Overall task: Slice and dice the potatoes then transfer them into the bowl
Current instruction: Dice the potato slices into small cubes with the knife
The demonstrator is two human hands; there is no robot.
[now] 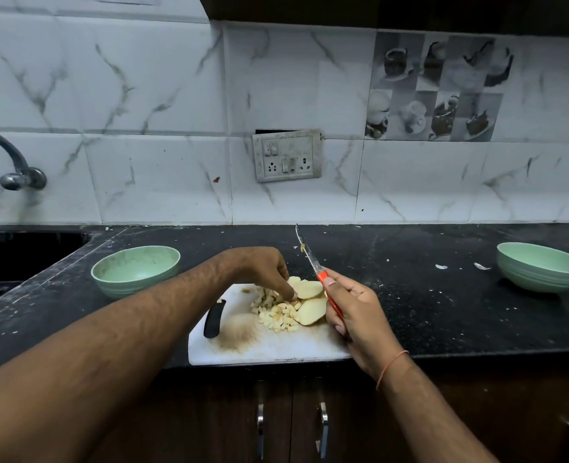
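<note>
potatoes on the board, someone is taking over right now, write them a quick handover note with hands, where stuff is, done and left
Left hand: fingertips down on the potato slices at the back of the cutting board.
Right hand: grips the orange-handled knife, blade raised off the board and pointing away.
On the board: a pile of diced potato in the middle, larger uncut slices to its right.
Bowls: green bowl left of the board and second green bowl far right; no dice visible inside either.
Done: part of the potato diced.
Left: dice the remaining slices, move everything into the bowl.
</note>
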